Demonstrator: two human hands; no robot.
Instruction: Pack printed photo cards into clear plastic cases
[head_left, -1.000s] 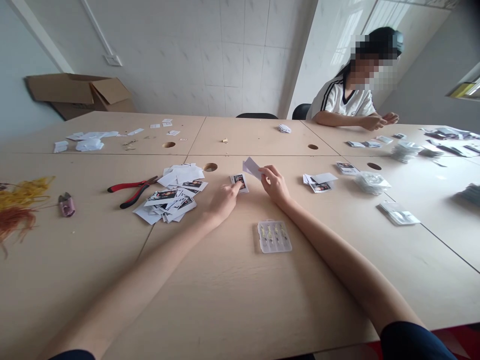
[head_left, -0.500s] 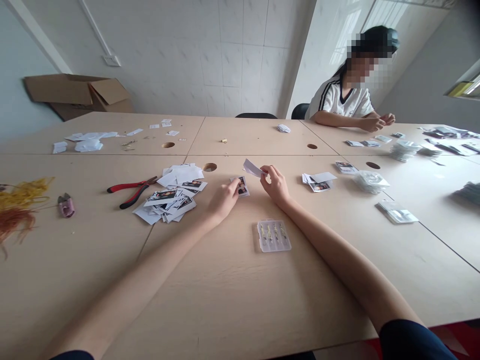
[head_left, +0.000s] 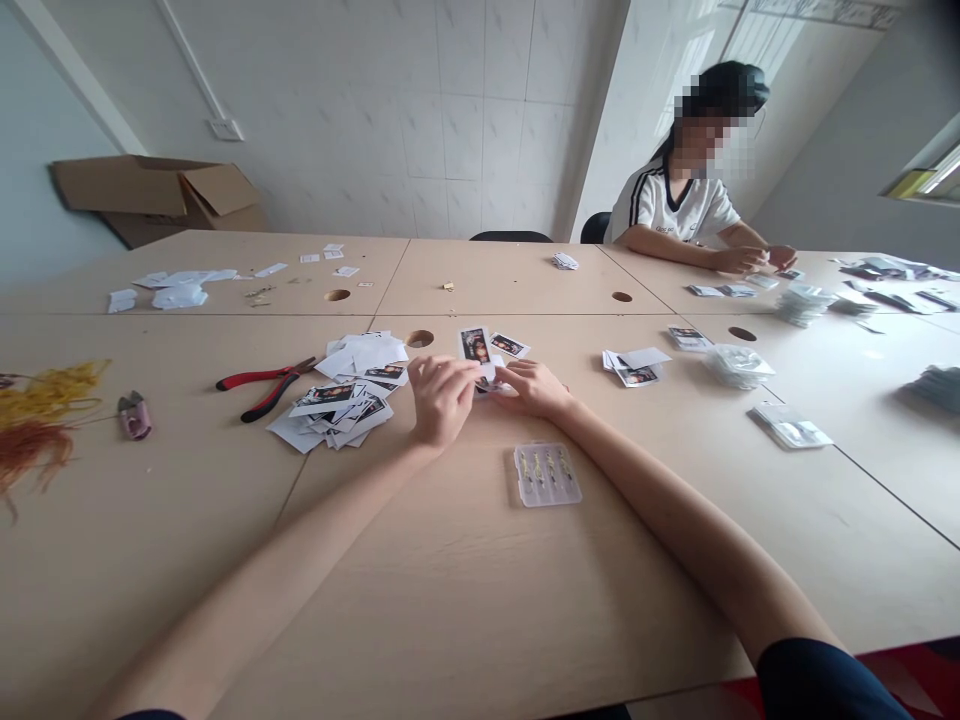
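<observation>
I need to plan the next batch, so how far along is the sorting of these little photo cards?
Done: a small stack of cards lies to the right, with clear sleeves beyond it. In hand: the left hand holds one photo card upright, and the right hand rests on cards on the table; another card lies just behind. Left: the loose pile by the pliers looks much bigger than the stack.

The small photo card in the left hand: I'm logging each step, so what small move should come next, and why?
Probably lay the photo card flat beside the other card. The left hand pinches it upright by its lower edge, just off the table, while the right hand fingers more cards between the hands, so that spot looks like where they go.
</observation>
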